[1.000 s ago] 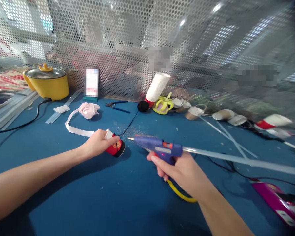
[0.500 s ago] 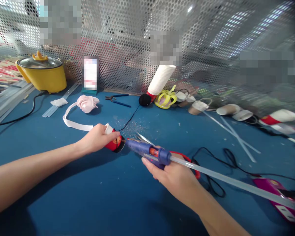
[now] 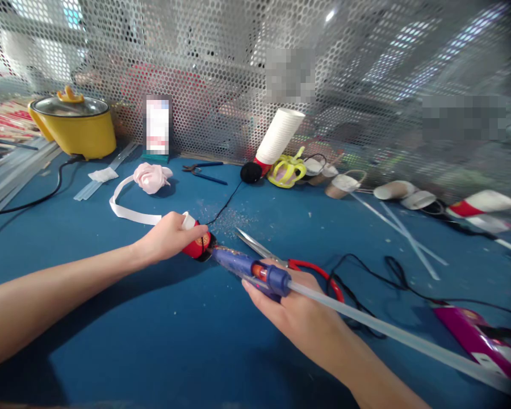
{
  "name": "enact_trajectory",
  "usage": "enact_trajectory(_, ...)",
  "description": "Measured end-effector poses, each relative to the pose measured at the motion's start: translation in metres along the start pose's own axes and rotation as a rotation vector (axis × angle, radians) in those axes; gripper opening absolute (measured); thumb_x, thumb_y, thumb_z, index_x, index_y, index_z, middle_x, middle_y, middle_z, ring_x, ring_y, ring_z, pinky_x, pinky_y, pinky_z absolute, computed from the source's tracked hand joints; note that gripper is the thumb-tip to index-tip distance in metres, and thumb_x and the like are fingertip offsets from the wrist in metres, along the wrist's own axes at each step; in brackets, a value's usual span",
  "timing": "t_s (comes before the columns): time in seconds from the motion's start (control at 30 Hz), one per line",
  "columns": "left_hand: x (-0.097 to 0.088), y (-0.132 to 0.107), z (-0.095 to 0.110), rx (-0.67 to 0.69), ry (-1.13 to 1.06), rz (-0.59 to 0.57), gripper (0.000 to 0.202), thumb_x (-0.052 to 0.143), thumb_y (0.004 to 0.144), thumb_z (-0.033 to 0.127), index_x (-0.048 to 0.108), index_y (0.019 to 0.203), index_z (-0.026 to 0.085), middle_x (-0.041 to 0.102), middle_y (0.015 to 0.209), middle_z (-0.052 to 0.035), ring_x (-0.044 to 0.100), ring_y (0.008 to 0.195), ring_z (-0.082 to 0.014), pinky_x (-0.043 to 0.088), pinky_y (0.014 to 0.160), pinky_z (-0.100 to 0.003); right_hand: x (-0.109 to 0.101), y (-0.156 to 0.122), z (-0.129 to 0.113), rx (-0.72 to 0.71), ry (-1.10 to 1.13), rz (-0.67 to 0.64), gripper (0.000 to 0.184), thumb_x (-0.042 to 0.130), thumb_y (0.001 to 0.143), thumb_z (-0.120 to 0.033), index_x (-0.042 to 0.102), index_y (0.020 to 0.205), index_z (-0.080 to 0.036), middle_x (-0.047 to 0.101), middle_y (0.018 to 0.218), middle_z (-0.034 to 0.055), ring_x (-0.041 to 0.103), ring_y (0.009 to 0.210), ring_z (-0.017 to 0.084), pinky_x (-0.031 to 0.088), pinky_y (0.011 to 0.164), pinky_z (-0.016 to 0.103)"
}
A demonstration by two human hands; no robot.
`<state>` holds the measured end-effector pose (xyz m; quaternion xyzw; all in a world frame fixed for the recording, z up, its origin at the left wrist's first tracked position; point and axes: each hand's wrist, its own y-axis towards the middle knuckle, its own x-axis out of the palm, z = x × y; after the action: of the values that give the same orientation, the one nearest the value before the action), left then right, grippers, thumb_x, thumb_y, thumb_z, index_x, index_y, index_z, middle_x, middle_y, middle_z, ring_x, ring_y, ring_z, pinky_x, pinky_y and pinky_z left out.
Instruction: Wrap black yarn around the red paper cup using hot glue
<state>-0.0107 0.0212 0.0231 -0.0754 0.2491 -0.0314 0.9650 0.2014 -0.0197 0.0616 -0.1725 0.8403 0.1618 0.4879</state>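
My left hand (image 3: 170, 234) is closed around a small paper cup (image 3: 195, 245), red with a gold emblem and a white end, lying tilted on its side. A black cord (image 3: 225, 205) runs from the cup to a black yarn ball (image 3: 251, 172). In my right hand (image 3: 296, 301) is a blue glue gun (image 3: 242, 265), its nozzle at the cup's dark open end; I cannot tell whether it touches. A long clear glue stick (image 3: 366, 321) sticks out of the gun's back. Red-handled scissors (image 3: 259, 245) lie just behind the gun, partly hidden by it.
At the back left stands a yellow pot (image 3: 80, 129) beside a propped phone (image 3: 157, 126). A pink fabric flower (image 3: 151, 178) with white ribbon and blue pliers (image 3: 206, 172) lie nearer. White stacked cups (image 3: 280, 136) lean on the mesh. A purple power strip (image 3: 472, 338) lies right.
My right hand has moved the glue gun slightly left, bringing its nozzle closer to the cup's dark end. More of the scissors now shows. My left hand keeps its hold.
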Motion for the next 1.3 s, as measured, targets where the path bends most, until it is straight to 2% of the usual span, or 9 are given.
enact_trajectory(0.27, 0.001, 0.001, -0.001, 0.004, 0.011, -0.004, 0.04, 0.053, 0.067, 0.048, 0.033, 0.046, 0.019, 0.03, 0.044, 0.0055, 0.025, 0.043, -0.0072, 0.017, 0.041, -0.024, 0.006, 0.001, 0.006, 0.027, -0.044, -0.029, 0.012, 0.049, 0.078, -0.029, 0.058, 0.072, -0.024, 0.062, 0.06, 0.0025, 0.056, 0.05, 0.017, 0.042, 0.048, 0.027)
enact_trajectory(0.5, 0.001, 0.001, -0.001, 0.01, 0.002, 0.001, 0.04, 0.053, 0.066, 0.047, 0.033, 0.045, 0.019, 0.031, 0.044, 0.0053, 0.025, 0.043, -0.0073, 0.017, 0.041, -0.024, 0.008, -0.001, 0.007, -0.022, -0.057, -0.011, 0.009, 0.049, 0.078, -0.027, 0.055, 0.072, -0.023, 0.061, 0.061, 0.0018, 0.058, 0.055, 0.017, 0.044, 0.051, 0.026)
enact_trajectory(0.73, 0.001, 0.001, -0.003, 0.015, 0.021, -0.008, 0.041, 0.05, 0.068, 0.049, 0.032, 0.046, 0.019, 0.03, 0.046, 0.0052, 0.025, 0.045, -0.0074, 0.018, 0.041, -0.023, 0.011, -0.003, 0.008, -0.057, -0.061, 0.003, 0.012, 0.049, 0.078, -0.026, 0.053, 0.069, -0.022, 0.059, 0.059, 0.0006, 0.057, 0.053, 0.015, 0.043, 0.049, 0.025)
enact_trajectory(1.0, 0.003, 0.001, -0.003, -0.001, 0.02, -0.011, 0.04, 0.049, 0.067, 0.05, 0.035, 0.047, 0.018, 0.031, 0.047, 0.0054, 0.026, 0.046, -0.0077, 0.02, 0.041, -0.023, 0.001, -0.001, 0.003, -0.052, -0.118, 0.014, 0.014, 0.048, 0.079, -0.022, 0.061, 0.075, -0.021, 0.063, 0.06, 0.0017, 0.059, 0.051, 0.015, 0.045, 0.048, 0.023)
enact_trajectory(1.13, 0.002, -0.001, -0.002, 0.012, 0.006, -0.018, 0.04, 0.05, 0.067, 0.05, 0.036, 0.047, 0.018, 0.031, 0.047, 0.0051, 0.025, 0.046, -0.0076, 0.02, 0.041, -0.023, -0.002, 0.002, 0.004, -0.128, -0.192, 0.077, 0.02, 0.046, 0.08, -0.024, 0.064, 0.073, -0.022, 0.065, 0.061, 0.0049, 0.061, 0.054, 0.018, 0.047, 0.052, 0.027)
enact_trajectory(1.3, 0.003, -0.004, -0.003, 0.024, 0.009, -0.023, 0.041, 0.049, 0.069, 0.049, 0.032, 0.047, 0.019, 0.028, 0.047, 0.0053, 0.023, 0.047, -0.0074, 0.019, 0.041, -0.022, 0.003, 0.004, 0.012, -0.088, -0.14, 0.096, 0.019, 0.049, 0.077, -0.026, 0.065, 0.068, -0.023, 0.063, 0.056, 0.004, 0.061, 0.057, 0.019, 0.047, 0.052, 0.027)
